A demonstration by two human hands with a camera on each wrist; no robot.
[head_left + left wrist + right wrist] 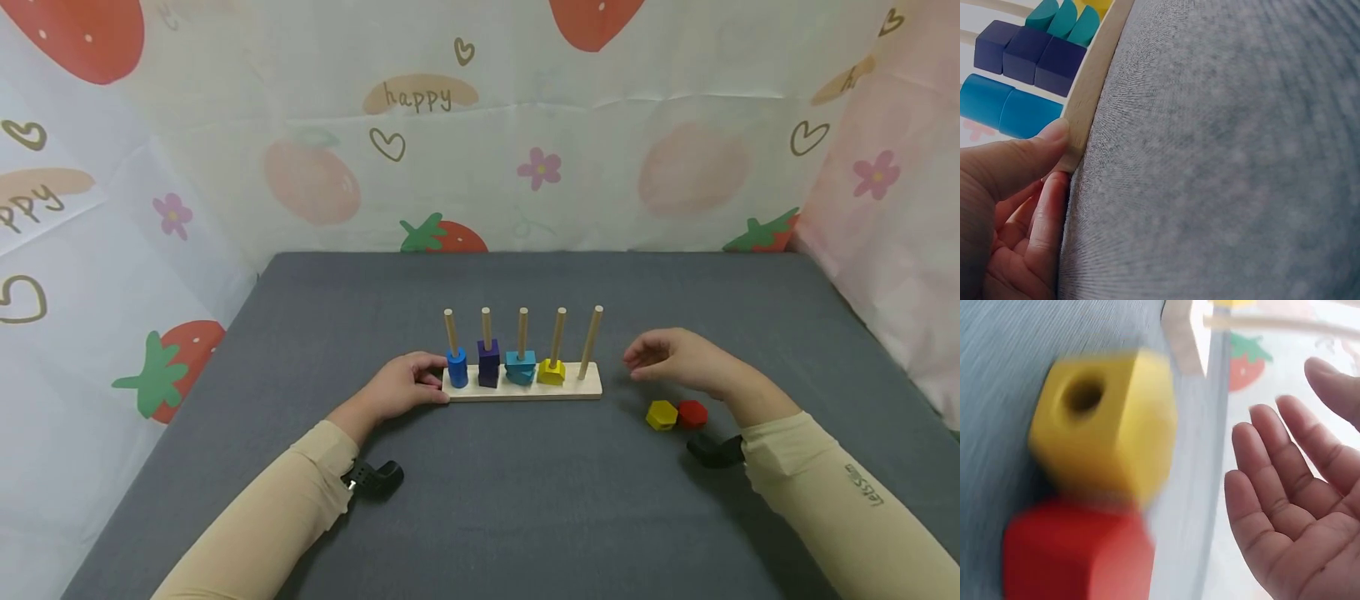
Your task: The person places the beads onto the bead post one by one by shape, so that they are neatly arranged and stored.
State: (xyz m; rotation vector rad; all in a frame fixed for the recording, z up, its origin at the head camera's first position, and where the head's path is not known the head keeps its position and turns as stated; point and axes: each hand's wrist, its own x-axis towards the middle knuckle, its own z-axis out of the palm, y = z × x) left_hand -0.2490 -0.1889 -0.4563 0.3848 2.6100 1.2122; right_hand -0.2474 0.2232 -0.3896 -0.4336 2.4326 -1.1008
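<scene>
A pale wooden peg board (525,394) stands in the middle of the table. Its upright pegs carry blue cylinders (457,369), dark purple square blocks (488,364), teal blocks (521,367) and a yellow piece (551,373); the rightmost peg (590,343) is bare. My left hand (401,386) grips the board's left end, thumb (1029,156) on its edge near the blue cylinders. To the right of the board, my right hand (678,358) hovers with loosely bent fingers, holding nothing. Just below it lie a yellow hexagonal block (662,415) and a red hexagonal block (692,413), side by side.
Dark grey cloth covers the table (525,500). A printed curtain (480,167) with strawberries and hearts hangs behind it and along both sides. Black straps with curved mounts (378,479) sit at both wrists.
</scene>
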